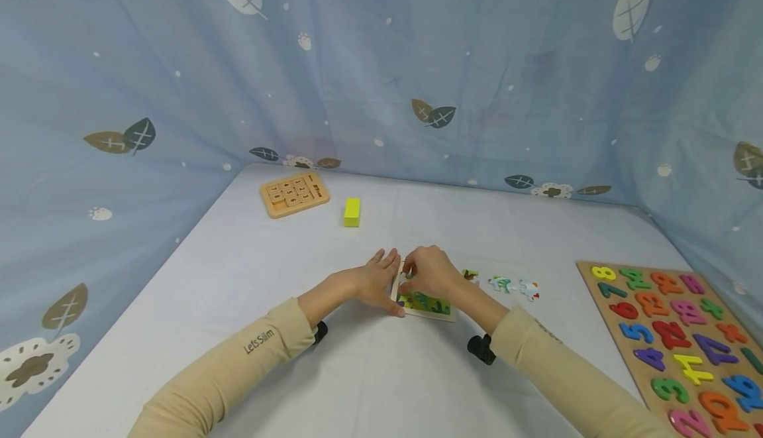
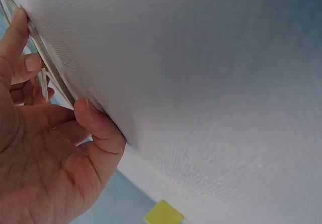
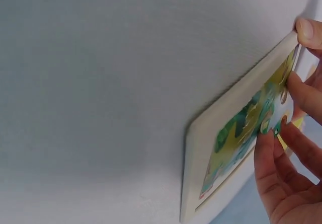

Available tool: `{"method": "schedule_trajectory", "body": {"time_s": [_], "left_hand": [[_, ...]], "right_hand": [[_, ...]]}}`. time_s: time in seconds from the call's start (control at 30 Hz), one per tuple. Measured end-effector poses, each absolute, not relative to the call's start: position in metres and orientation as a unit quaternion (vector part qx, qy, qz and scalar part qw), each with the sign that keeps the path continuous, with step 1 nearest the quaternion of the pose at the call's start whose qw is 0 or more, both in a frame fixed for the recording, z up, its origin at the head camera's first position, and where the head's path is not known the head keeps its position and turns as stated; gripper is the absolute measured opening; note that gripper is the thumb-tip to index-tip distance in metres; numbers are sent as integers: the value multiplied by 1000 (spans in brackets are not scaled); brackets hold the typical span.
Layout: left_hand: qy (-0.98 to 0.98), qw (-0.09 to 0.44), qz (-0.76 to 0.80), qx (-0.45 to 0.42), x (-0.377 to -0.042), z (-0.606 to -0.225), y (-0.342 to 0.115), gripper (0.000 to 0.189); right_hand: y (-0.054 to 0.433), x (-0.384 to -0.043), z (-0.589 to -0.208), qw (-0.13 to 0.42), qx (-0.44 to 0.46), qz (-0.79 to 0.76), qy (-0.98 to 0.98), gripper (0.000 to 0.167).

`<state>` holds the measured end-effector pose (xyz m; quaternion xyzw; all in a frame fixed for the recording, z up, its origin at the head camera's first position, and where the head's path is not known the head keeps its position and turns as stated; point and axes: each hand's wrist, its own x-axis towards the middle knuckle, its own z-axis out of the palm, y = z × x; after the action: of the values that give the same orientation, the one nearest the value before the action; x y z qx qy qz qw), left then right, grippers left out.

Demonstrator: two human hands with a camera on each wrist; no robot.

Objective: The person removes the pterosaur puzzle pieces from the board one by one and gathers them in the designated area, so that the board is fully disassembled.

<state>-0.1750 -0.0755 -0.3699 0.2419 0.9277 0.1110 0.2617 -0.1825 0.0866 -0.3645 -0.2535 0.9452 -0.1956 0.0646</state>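
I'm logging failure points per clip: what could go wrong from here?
The piece that the right grip pinches might snag rather than lie flat in the puzzle board. The right forearm, close to the loose pieces, could nudge them. If the left grip, resting at the board's edge, lifted, the board might slide.

"What's the puzzle frame [image 3: 201, 143] made of?"
"Pale wood, apparently, matt and smooth; its printed picture [image 3: 226, 142] looks smooth too."
"And the counter [image 1: 298, 252]?"
"It wears a dull cloth cover [image 2: 201, 108], with a fine weave showing in the left wrist view."
"The curtain [image 1: 381, 40]?"
"Cloth as well, matt and softly creased, like the sleeves [image 1: 232, 365]."
"The tile board [image 1: 316, 187]?"
"Light wood, smoothly finished."
"And the number board [image 1: 644, 380]?"
"Wood-like and matt; its numbers [image 1: 672, 336] look smooth and faintly glossy."
"The yellow block [image 1: 352, 213]?"
"Smooth; painted wood or plastic, I can't tell."
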Motion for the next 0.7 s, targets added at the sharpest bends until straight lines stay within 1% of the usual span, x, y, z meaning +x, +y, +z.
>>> {"method": "schedule_trajectory", "body": {"time_s": [0.13, 0.27, 0.5, 0.7], "left_hand": [[928, 262, 114, 240, -175, -369, -75, 108], [928, 262, 116, 237, -175, -370, -75, 108], [927, 263, 113, 241, -176, -372, -76, 109], [928, 261, 112, 240, -176, -372, -75, 108]], "right_hand": [[88, -181, -365, 60, -253, -197, 945, 26], [90, -179, -367, 48, -287, -196, 936, 24], [96, -175, -373, -8, -356, -174, 918, 21], [100, -173, -375, -47, -378, -188, 905, 19]]}}
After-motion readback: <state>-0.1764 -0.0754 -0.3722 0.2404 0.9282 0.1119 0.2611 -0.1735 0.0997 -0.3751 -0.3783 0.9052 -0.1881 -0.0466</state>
